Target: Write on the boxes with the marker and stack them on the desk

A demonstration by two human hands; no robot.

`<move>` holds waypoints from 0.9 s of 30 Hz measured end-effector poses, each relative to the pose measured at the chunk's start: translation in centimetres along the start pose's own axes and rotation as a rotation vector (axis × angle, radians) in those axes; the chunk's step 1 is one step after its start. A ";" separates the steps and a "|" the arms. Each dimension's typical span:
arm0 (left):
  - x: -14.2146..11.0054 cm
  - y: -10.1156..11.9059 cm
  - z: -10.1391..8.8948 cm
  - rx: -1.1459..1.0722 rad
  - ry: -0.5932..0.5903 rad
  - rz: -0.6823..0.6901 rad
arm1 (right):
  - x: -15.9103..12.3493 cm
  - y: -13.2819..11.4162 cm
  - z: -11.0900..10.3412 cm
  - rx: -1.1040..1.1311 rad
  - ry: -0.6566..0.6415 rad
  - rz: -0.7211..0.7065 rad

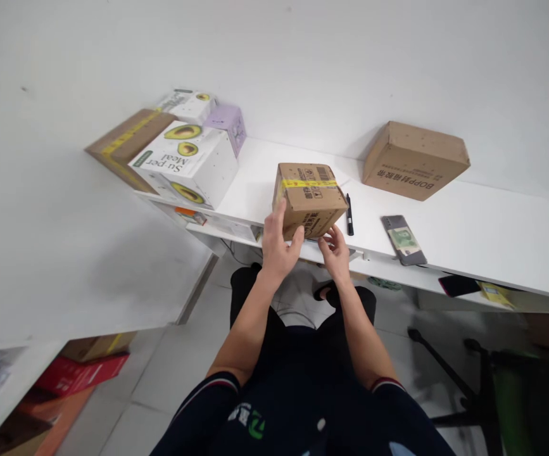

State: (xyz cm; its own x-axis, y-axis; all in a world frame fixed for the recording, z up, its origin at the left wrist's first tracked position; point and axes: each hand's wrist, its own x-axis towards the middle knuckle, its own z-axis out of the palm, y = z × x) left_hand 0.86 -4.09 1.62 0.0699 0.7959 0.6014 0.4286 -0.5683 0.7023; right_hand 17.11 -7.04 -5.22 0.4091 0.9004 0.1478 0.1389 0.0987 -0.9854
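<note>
A small brown cardboard box (309,199) with yellow tape across its top is at the front edge of the white desk. My left hand (278,246) grips its near left corner, the index finger along the side and the thumb against the front face. Under the lower right front edge, the curled fingers of my right hand (335,252) hold the same box; some fingertips are hidden there. A black pen (349,215) lies just right of the box.
White avocado-print boxes (193,161), a purple box (229,123) and a taped brown carton (132,142) stand at the left. A larger cardboard box (414,161) and a phone with a banknote (403,239) are on the right. A shelf (236,233) runs below the desktop (492,234); a chair (483,380) stands lower right.
</note>
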 end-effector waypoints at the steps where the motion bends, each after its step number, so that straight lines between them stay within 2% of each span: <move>1: 0.1 -0.1 0.0 0.034 -0.006 -0.007 | 0.2 0.0 -0.3 -0.002 -0.016 -0.004; 4: 0.0 -0.4 0.2 0.055 -0.023 -0.062 | 1.2 -0.2 -1.2 -0.012 -0.064 -0.011; 7: -0.1 -0.4 0.8 -0.027 -0.031 -0.067 | 2.6 -0.3 -1.9 -0.026 -0.095 -0.002; 11: -0.1 -0.7 1.9 -0.111 -0.028 -0.070 | 3.6 -0.1 -1.9 -0.045 -0.077 0.011; 16: -0.5 -2.3 2.5 -0.133 -0.067 -0.149 | 3.5 -0.4 -2.0 -0.112 -0.044 -0.037; 19: -0.4 -2.6 2.0 -0.086 -0.061 -0.136 | 4.4 -1.3 -3.1 -0.332 0.117 -0.077; 22: 0.6 -1.8 1.6 0.007 -0.025 -0.045 | 6.6 -2.6 -4.5 -0.662 0.238 -0.106; 24: 1.6 -1.1 1.6 0.047 -0.023 0.014 | 8.1 -3.3 -5.0 -0.867 0.206 -0.064; 27: 3.0 -0.5 1.8 0.094 -0.047 0.075 | 9.6 -3.6 -5.0 -1.064 0.036 0.084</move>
State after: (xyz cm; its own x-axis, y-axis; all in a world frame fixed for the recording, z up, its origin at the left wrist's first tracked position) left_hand 2.51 -1.04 2.36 0.1461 0.7618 0.6312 0.5026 -0.6067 0.6159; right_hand 25.00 -0.86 0.18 0.4782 0.8723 0.1024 0.8177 -0.3996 -0.4145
